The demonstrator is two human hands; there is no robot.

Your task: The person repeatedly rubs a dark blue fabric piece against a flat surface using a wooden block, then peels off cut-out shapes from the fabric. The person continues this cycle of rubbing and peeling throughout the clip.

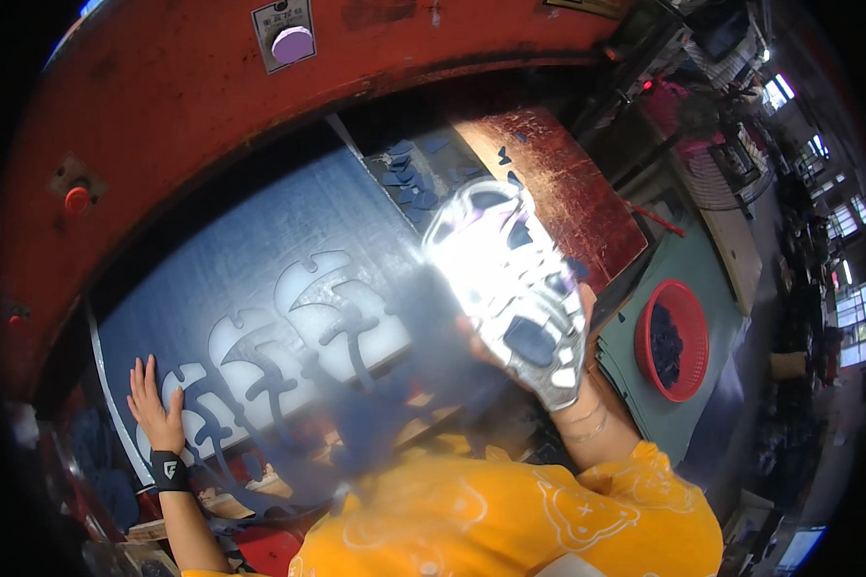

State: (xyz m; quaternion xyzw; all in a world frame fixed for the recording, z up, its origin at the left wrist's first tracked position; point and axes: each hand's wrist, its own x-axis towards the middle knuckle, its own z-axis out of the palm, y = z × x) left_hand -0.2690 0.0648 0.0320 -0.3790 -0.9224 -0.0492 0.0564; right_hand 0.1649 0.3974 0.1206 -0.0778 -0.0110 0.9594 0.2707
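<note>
A shiny metal cutting die (515, 288) with blue pieces inside is gripped by the right hand (496, 341), raised. The left hand (156, 409) is laid flat, released, on the blue fabric sheet (260, 240)

A big red machine arch (212, 87) curves across the top, from nine to one o'clock, with a small grey plate (284, 34) and a red button (77, 199) on it. At three o'clock a red basket (688, 341) rests on a green surface (683, 279). Bright windows (852, 288) light the crowded workshop behind, at two o'clock.
</note>
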